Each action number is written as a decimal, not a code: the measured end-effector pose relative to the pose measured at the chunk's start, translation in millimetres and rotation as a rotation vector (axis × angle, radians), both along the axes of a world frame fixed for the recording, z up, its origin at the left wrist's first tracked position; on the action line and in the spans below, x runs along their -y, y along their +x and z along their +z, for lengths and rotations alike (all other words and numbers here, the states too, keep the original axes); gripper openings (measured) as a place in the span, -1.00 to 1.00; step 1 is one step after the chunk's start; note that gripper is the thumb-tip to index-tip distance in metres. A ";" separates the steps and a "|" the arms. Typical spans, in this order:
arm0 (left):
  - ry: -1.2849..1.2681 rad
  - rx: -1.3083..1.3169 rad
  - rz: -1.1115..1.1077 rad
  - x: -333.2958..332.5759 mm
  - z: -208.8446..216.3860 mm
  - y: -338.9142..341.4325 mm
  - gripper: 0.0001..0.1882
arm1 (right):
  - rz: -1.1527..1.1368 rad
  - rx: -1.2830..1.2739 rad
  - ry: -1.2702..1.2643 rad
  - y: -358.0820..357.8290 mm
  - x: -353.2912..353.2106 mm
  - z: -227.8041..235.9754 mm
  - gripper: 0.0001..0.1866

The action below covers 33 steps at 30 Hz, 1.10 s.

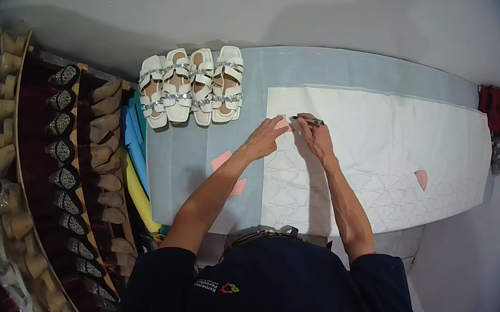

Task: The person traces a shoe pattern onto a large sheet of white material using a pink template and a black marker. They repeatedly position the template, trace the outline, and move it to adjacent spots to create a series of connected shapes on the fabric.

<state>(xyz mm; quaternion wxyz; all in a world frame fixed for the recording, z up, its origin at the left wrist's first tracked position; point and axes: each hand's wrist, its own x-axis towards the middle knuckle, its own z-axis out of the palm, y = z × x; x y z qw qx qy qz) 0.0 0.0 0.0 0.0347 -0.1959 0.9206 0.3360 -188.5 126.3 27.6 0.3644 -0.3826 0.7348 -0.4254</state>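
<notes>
A large white sheet (379, 135) is spread over the grey-blue tabletop, and rows of curved outlines are drawn along its near part. Close to the sheet's left edge, my left hand (263, 140) holds a small pink template (283, 122) down flat, thumb and fingertips pressing on it. Just to the right, my right hand (316, 141) grips a dark pen (312, 121), its tip beside the template's edge. Two more pink pieces, one upper (220, 160) and one lower (238, 187), lie by my left forearm. Another pink piece (421, 180) rests on the sheet's right side.
White strappy sandals (177, 86) stand at the table's far left. Racks of wooden shoe lasts (105, 130) and black patterned shoe uppers (64, 177) fill the left side. Blue and yellow rolls (140, 182) lean beside the table. A red item (491, 107) sits at the far right corner.
</notes>
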 end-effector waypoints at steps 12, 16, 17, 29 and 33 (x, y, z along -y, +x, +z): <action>0.001 -0.004 0.014 -1.6 3.5 3.3 -0.14 | -0.089 -0.100 -0.047 24.2 5.3 -2.4 -0.60; 0.020 0.003 0.017 -2.1 3.2 0.9 -0.14 | -0.044 -0.124 -0.044 18.4 1.2 -6.0 -0.60; 0.021 -0.001 0.020 -2.2 1.4 1.1 -0.13 | -0.028 -0.132 -0.040 16.9 -0.8 -5.1 -0.60; -0.101 -0.170 0.062 -2.8 -23.4 8.6 -0.40 | 0.021 -0.366 0.076 9.5 -19.5 9.3 -0.74; -0.067 -0.364 0.436 -26.3 -30.4 16.7 -0.53 | 0.047 -0.559 -0.057 21.1 -21.8 -17.2 -0.69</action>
